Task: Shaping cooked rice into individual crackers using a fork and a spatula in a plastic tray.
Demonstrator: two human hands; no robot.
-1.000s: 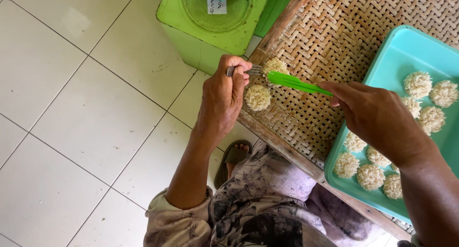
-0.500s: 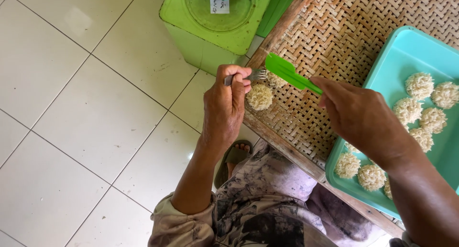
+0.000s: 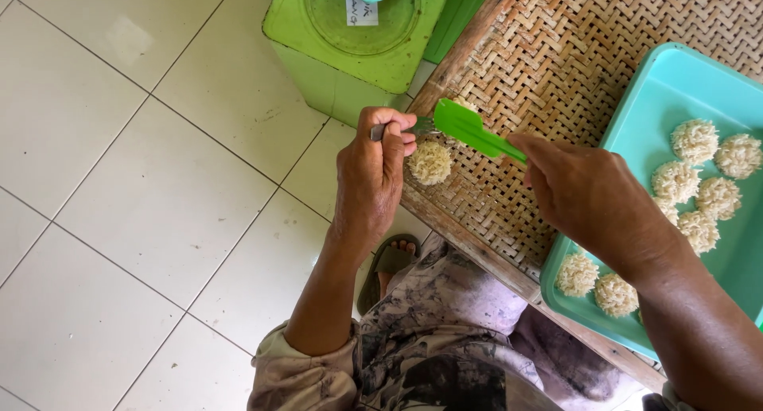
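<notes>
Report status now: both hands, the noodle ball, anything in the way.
Left hand grips metal fork. Right hand holds green plastic spatula. Pale round noodle ball on woven bamboo mat, beside the left hand's fingers. Nothing blocking.

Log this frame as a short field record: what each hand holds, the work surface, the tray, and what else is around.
left hand: grips a metal fork, tines toward the woven mat
right hand: holds a green spatula by its handle, blade meeting the fork tines
noodle ball: one pale round clump on the mat, just below the two tools
surface: woven rattan mat with a wooden edge
tray: turquoise, on the mat, holding several similar clumps
nearby: green square tin on the white tiled floor
</notes>
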